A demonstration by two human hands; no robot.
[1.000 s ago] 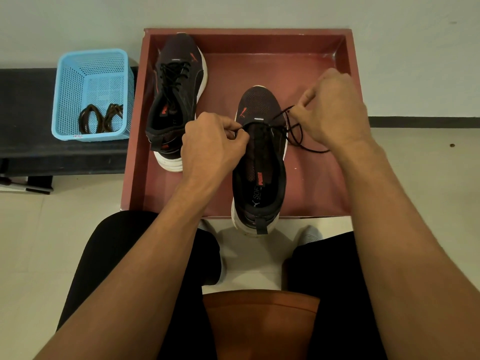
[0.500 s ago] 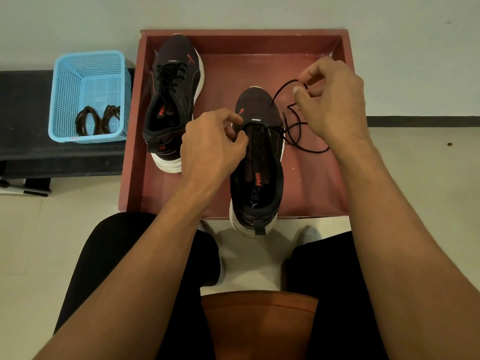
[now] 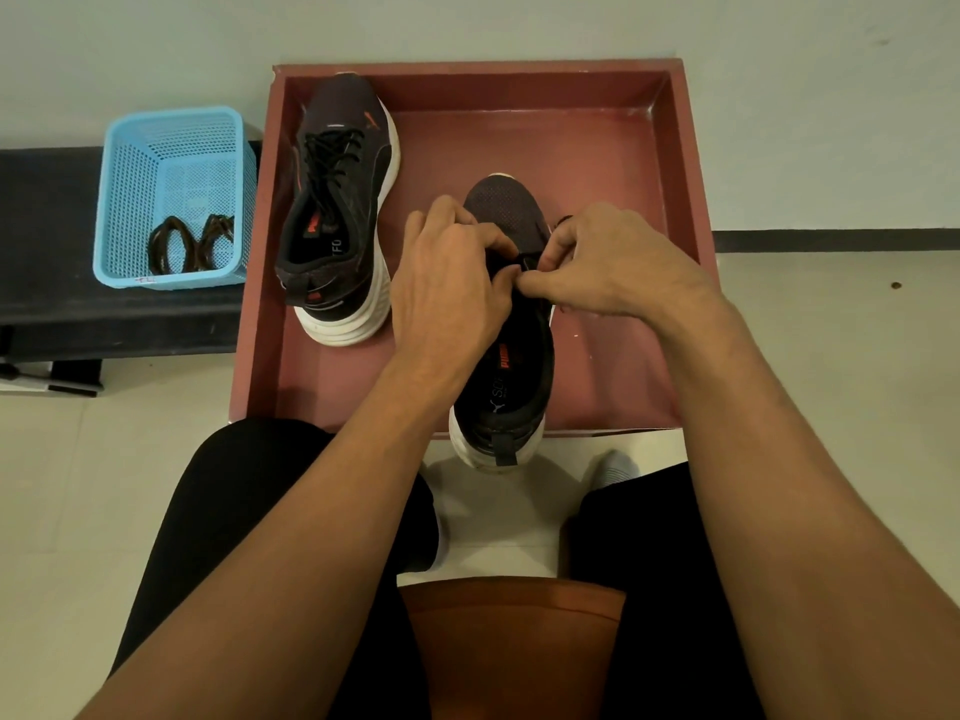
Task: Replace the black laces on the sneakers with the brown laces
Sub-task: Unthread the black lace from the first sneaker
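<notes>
1. Near sneaker (image 3: 506,205) in the middle of the red tray (image 3: 519,142), toe pointing toward the wall, white heel overhanging the tray's near rim.
2. Left hand (image 3: 452,283) over the left side of the near sneaker by the front eyelets, knuckles up, fingers curled tight, fingertips pinching the edge of the upper. Any hold on a lace as well: cannot tell.
3. Right hand (image 3: 613,262) on the right side of the same spot, fingers curled, thumb and forefinger pinched on the black lace (image 3: 563,219) just behind the toe. Fingertips of the two hands very close together, touching or nearly so.
4. Only a short loop of the black lace showing, past the right hand's knuckles beside the toe; the rest hidden under the hands.
5. Far sneaker (image 3: 337,210) in the far-left corner of the tray, toe toward the wall, well apart from both hands, with its black laces (image 3: 332,158) threaded and crossed through the eyelets.
6. Brown laces (image 3: 189,244) coiled in two bundles at the bottom of the blue basket (image 3: 140,200), on the black bench (image 3: 52,226) just left of the tray, untouched.
7. Nearer the camera: legs (image 3: 249,511) in black, a brown seat (image 3: 514,641) between them, and a grey-socked foot (image 3: 615,467) on the pale floor close to the tray's near rim.
</notes>
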